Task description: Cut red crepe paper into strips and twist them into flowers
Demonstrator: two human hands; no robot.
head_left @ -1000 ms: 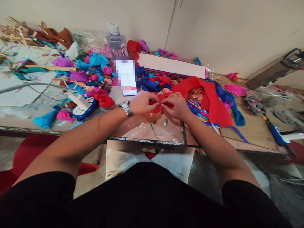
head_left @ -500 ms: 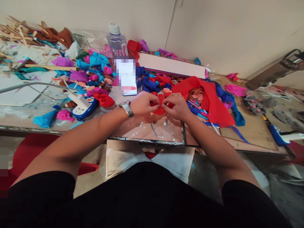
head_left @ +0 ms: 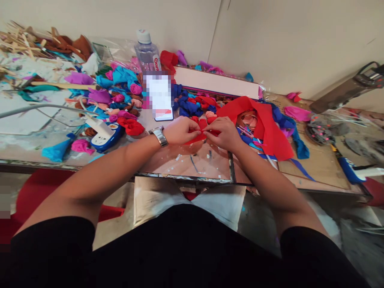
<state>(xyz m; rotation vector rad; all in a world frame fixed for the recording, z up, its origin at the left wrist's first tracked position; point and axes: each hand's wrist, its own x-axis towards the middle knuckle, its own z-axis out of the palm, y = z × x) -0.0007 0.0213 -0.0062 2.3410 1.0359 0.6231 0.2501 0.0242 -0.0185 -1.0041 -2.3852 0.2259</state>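
Observation:
Both hands pinch a piece of red fabric (head_left: 196,138) low over the table's front part. My left hand (head_left: 181,131), with a metal watch (head_left: 160,136) on its wrist, grips it from the left with thumb and forefinger closed. From the right, my right hand (head_left: 222,134) pinches it too, its fingertips close to the left ones. Fingers hide much of the piece, so its full shape cannot be made out. Just right of my right hand, a long red fabric strip (head_left: 276,136) curves over a heap of coloured scraps.
A phone (head_left: 163,114) stands upright behind the hands, beside a clear bottle (head_left: 147,52). Rolled fabric pieces (head_left: 120,100) crowd the left, around a blue-and-white power socket (head_left: 105,138) with a cable. A long white box (head_left: 216,82) lies along the wall. A glue bottle (head_left: 351,170) lies at right.
The red piece between my hands has shifted, and more of it shows under my left hand's fingers. My fingertips have moved slightly; both hands keep their pinch.

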